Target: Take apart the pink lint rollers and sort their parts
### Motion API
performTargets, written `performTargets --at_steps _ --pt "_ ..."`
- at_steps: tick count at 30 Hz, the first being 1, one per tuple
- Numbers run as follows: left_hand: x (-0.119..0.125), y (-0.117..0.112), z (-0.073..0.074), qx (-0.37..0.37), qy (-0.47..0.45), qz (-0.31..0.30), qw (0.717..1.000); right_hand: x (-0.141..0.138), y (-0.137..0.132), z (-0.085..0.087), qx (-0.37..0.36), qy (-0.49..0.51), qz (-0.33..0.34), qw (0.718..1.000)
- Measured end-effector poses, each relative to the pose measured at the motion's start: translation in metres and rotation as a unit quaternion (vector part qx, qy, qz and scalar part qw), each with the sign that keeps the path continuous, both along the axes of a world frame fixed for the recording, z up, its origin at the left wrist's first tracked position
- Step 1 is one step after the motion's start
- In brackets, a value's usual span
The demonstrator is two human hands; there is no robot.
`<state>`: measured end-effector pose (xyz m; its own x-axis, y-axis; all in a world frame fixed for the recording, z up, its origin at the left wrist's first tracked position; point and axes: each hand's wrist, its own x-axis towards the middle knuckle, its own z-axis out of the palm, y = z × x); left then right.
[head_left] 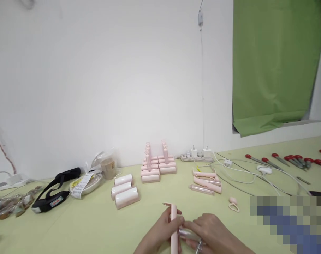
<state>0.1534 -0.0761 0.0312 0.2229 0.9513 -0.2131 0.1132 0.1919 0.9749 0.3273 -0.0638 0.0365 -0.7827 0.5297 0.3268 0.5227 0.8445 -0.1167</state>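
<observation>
At the bottom middle my left hand [162, 227] is closed round a pink lint-roller handle [173, 225] that stands nearly upright. Beside it my right hand [212, 233] grips a clear tube-like part [188, 233] pressed against the side of that handle. Both hands hover just above the pale green table [96, 222]. Beyond them lie three pink roller refills [124, 190], a stack of assembled pink rollers [156, 165], and a small pile of pink handles with a clear tube [206, 181]. A small pink heart-shaped ring [233, 204] lies to the right.
At the left lie a black strap [55, 192], a plate with labels [83, 183], a wrapped cup [107, 165] and snack packets [9, 206]. A power strip [196, 157] with white cables sits by the wall. Red-handled screwdrivers [290, 160] lie at the right under a green curtain [274, 63].
</observation>
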Motion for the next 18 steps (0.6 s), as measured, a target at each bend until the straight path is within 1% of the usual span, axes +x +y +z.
performTargets --at_steps 3,4,8,12,13,16,18 --pt "0.001 0.0 -0.003 -0.005 0.005 0.015 1.0 0.001 -0.004 0.003 -0.046 0.002 0.032 0.998" --pt "0.001 0.0 -0.003 -0.001 0.012 0.022 1.0 0.001 -0.005 0.004 -0.048 0.006 0.032 0.998" --pt "0.003 -0.004 0.0 0.058 0.009 0.057 0.997 0.0 -0.005 0.009 0.019 0.018 0.013 1.0" --pt "0.005 -0.008 0.006 0.074 -0.002 0.023 0.997 -0.002 -0.005 0.011 0.041 0.011 0.045 0.998" --pt "0.004 -0.009 0.007 0.08 -0.001 0.027 0.996 -0.003 -0.005 0.011 0.052 0.011 0.043 0.998" --pt "0.001 -0.01 0.011 0.118 0.024 0.068 0.99 -0.003 -0.004 0.009 0.1 0.008 0.014 0.995" --pt "-0.002 -0.012 0.014 0.119 0.041 0.06 0.99 -0.001 -0.003 0.009 0.111 0.002 0.017 0.994"
